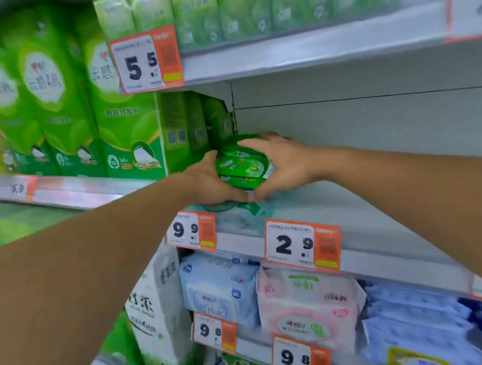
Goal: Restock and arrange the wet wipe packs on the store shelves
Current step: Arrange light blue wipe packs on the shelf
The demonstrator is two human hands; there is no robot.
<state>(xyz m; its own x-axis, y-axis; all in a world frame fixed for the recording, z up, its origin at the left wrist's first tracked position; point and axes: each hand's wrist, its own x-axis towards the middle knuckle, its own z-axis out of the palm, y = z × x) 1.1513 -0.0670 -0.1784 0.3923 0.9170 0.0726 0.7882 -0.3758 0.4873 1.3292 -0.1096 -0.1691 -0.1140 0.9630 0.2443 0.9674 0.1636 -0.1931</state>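
A small stack of green wet wipe packs [242,165] is squeezed between both hands just above the middle shelf [349,222]. My left hand [208,182] presses the stack from the left and underneath. My right hand [285,163] covers its right side and top. A pale teal pack [238,214] lies flat on the shelf directly under the stack, behind the 9.9 price tag [192,230].
Tall green tissue boxes [128,127] stand left of the hands. The shelf to the right runs bare back to the grey panel [381,127]. Below are blue [218,289] and pink [308,306] wipe packs. Price tags stick out from the shelf edges.
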